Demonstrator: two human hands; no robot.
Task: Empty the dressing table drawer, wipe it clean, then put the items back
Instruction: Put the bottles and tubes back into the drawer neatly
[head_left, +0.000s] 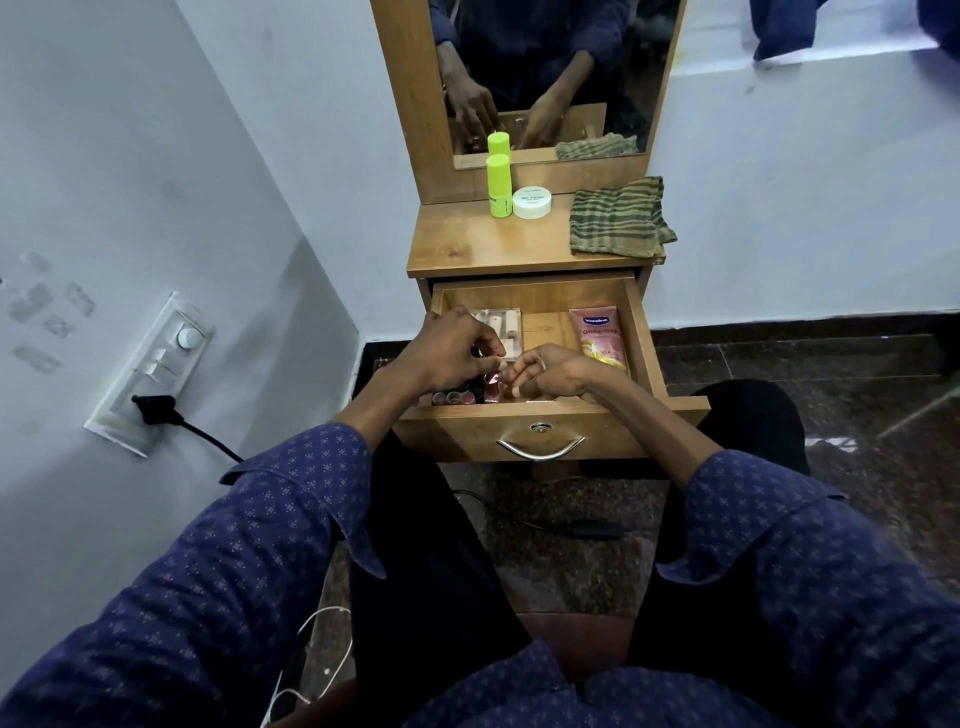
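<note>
Probably mid-task, though impossible to judge from this view whether emptying or refilling. Main risk: knocking over the small pink bottles (457, 398) lined along the drawer's (641, 332) front edge, since both hands crowd that corner and any of them could tip its neighbours. Left hand (447, 353), at about 9 o'clock in the drawer, pinched with fingertips (493, 349) together over a small pink bottle (491, 389); cannot tell whether actually clamped on it. Right hand (556, 371), just beside at 6 o'clock, fingers curled down over the front wall; grip state hidden, cannot tell whether holding anything. Second risk: a sleeve (748, 499) dragging the pink lotion tube (600, 332), lying flat at 3 o'clock, near the right wrist. White packet (501, 325) at 11 o'clock, partly under the left hand. On the counter (467, 244), well apart at 12 o'clock: green bottle (498, 184), white jar (531, 201), striped cloth (618, 218).
</note>
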